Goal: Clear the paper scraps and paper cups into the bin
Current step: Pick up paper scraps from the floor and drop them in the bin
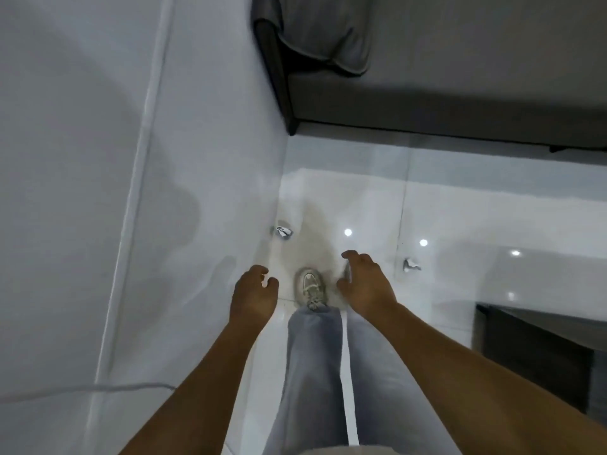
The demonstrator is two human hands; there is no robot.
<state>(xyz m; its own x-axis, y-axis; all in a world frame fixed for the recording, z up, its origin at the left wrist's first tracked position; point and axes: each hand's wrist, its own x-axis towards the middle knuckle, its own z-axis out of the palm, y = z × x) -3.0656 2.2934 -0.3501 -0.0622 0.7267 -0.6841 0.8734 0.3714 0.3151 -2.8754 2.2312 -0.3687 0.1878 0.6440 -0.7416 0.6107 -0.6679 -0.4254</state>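
Observation:
Two small crumpled paper scraps lie on the glossy white floor: one scrap (283, 231) by the foot of the left wall, another scrap (410, 265) to the right of my right hand. My left hand (253, 295) hangs in front of me, fingers loosely curled, holding nothing. My right hand (364, 284) is also empty, its fingers bent and spread, over the floor beside my shoe (310, 287). No cup and no bin is in view.
A white wall (98, 192) runs along the left, with a white cable (82, 389) low against it. A dark grey sofa (427, 93) with a draped cloth stands ahead. A dark piece of furniture (542, 356) is at the right. My legs in grey trousers fill the lower middle.

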